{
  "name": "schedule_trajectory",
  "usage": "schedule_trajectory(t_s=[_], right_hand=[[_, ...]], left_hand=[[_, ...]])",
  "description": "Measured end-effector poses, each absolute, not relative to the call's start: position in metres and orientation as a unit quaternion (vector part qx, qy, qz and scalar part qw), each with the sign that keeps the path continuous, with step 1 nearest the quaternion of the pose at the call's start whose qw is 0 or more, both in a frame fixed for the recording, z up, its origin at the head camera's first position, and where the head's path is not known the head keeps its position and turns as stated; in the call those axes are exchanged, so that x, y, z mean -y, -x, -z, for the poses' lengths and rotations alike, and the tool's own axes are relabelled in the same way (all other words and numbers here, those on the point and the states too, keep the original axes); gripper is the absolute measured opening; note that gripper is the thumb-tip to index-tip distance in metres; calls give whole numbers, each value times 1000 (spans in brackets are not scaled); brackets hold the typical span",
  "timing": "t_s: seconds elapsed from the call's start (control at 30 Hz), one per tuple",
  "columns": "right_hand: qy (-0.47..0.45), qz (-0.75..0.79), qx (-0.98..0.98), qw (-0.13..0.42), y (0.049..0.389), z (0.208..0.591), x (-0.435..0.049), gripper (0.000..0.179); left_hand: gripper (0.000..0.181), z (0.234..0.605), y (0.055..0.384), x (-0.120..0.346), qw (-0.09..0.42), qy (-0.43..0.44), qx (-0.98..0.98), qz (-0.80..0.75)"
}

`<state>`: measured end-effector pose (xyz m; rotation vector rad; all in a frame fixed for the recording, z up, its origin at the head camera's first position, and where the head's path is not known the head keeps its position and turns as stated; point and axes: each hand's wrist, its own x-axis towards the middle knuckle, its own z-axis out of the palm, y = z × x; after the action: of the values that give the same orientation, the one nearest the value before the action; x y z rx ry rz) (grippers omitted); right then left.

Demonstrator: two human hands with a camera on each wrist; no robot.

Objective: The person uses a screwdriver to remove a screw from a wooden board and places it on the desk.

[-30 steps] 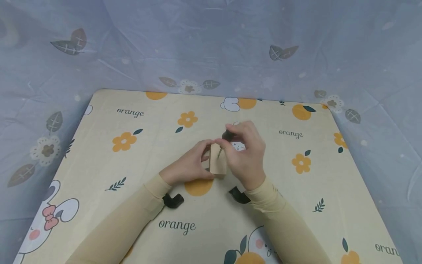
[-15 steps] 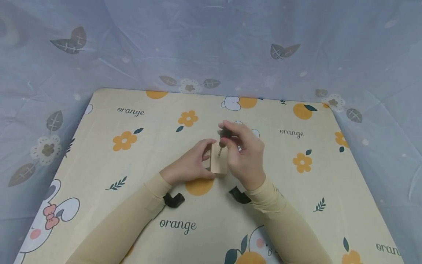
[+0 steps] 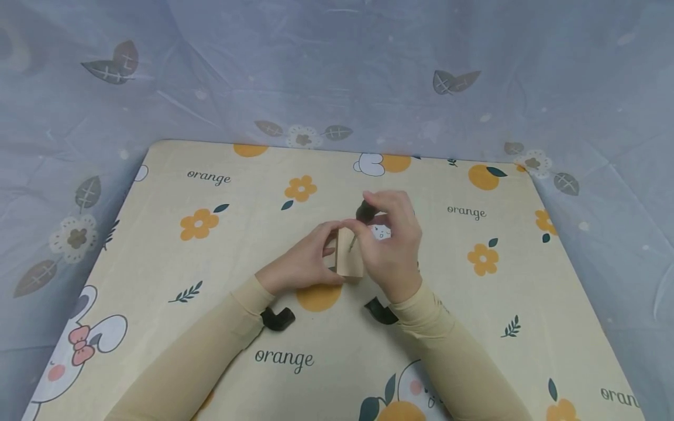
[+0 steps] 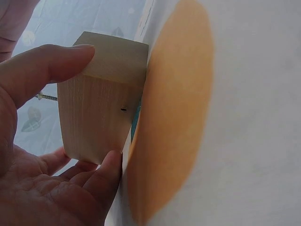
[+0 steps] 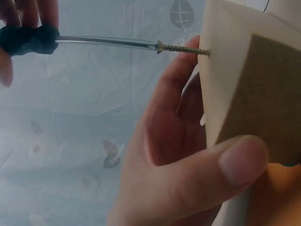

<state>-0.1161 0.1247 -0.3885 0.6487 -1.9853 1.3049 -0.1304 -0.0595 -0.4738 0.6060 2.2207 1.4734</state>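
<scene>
A pale wooden block stands on the table, gripped between the thumb and fingers of my left hand. The left wrist view shows a small dark hole in the block's side. A screw juts from the block's top face, its tip in the wood and most of its thread exposed. My right hand holds a screwdriver by its dark handle, above the block. The shaft meets the screw's head in line with it.
A cream tablecloth printed with oranges, flowers and rabbits covers the table. Behind it hangs a grey-blue curtain with leaf prints. A dark curved piece sits at each wrist, the left one and the right one.
My right hand has turned the screwdriver's handle, its fingers rolling left and then back right. The block and my left hand have stayed in place.
</scene>
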Motion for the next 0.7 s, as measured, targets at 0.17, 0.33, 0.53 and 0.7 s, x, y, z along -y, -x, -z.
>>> schedule_trajectory(t_s=[0.17,0.33,0.53,0.7], right_hand=[[-251,-494,756,349,116,387,-125,36],[-255,-487,763,340,115,385,-124,32],[-274,-481,770,316,112,382,-124,31],[-269,-480,779,302,111,384,-124,29]], left_hand=[[105,473,131,60,204,-221,-797,-524],[105,470,131,61,207,-217,-800,-520],[108,470,131,60,213,-211,-802,-516],[108,472,131,60,212,-210,-802,-518]])
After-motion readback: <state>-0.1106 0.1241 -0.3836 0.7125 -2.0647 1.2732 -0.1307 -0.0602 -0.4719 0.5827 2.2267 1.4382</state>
